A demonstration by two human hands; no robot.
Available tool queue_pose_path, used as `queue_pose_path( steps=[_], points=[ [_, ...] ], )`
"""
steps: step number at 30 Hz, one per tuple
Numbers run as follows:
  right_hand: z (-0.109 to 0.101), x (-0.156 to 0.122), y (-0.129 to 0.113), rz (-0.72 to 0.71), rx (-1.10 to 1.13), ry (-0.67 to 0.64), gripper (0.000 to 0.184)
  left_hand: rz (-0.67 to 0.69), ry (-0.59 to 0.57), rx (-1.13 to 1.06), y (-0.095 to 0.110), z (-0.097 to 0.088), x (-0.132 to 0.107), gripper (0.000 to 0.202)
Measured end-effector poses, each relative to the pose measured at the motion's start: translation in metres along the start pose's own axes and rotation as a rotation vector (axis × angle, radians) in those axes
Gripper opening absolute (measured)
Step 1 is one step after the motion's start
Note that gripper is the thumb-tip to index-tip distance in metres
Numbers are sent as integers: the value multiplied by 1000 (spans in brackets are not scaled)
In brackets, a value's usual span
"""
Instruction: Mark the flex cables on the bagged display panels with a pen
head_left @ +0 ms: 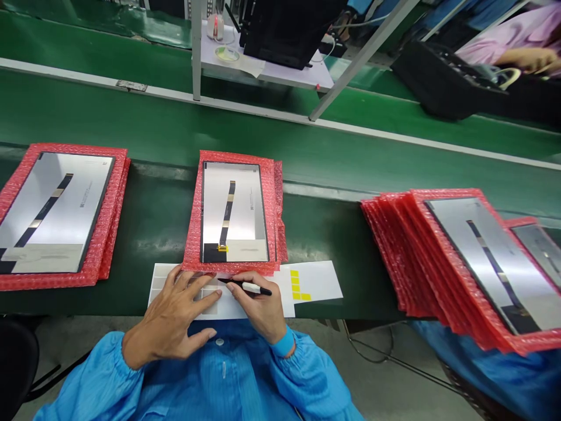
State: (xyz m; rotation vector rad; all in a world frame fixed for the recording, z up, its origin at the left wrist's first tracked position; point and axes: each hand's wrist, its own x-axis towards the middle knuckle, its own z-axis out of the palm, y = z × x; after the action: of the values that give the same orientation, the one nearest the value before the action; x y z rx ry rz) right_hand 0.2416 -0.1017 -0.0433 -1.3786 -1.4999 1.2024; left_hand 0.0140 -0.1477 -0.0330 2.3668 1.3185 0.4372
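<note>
My left hand point(177, 318) lies flat with fingers spread on a white sticker sheet point(164, 279) at the near edge of the green bench. My right hand point(258, 307) is closed round a black-and-white tweezer-like tool point(248, 286), its tip pointing left onto the sheet. Just beyond both hands a silver display panel point(245, 204) with a dark flex strip and a small yellow tab point(222, 248) rests on red bubble wrap point(195, 234).
A second white sheet with yellow stickers point(299, 285) lies right of my hands. Another panel on red wrap point(52, 210) sits at the left, a fanned stack of wrapped panels point(464, 257) at the right. Behind runs a green conveyor point(307, 149); a co-worker's hand point(530, 58) shows far right.
</note>
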Motion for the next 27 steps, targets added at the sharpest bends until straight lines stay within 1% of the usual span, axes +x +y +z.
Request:
queue_pose_path(
  steps=[7, 13, 19, 27],
  points=[
    [-3, -3, 1, 16, 15, -3, 8, 17, 8, 8, 0, 0, -1, 64],
    [-9, -2, 0, -25, 9, 0, 6, 31, -1, -4, -1, -1, 0, 64],
    [-8, -4, 1, -104, -22, -54, 6, 12, -13, -18, -1, -2, 0, 62],
    [-5, -3, 1, -120, -15, -43, 5, 15, -10, 2, 1, -2, 0, 64]
  ],
)
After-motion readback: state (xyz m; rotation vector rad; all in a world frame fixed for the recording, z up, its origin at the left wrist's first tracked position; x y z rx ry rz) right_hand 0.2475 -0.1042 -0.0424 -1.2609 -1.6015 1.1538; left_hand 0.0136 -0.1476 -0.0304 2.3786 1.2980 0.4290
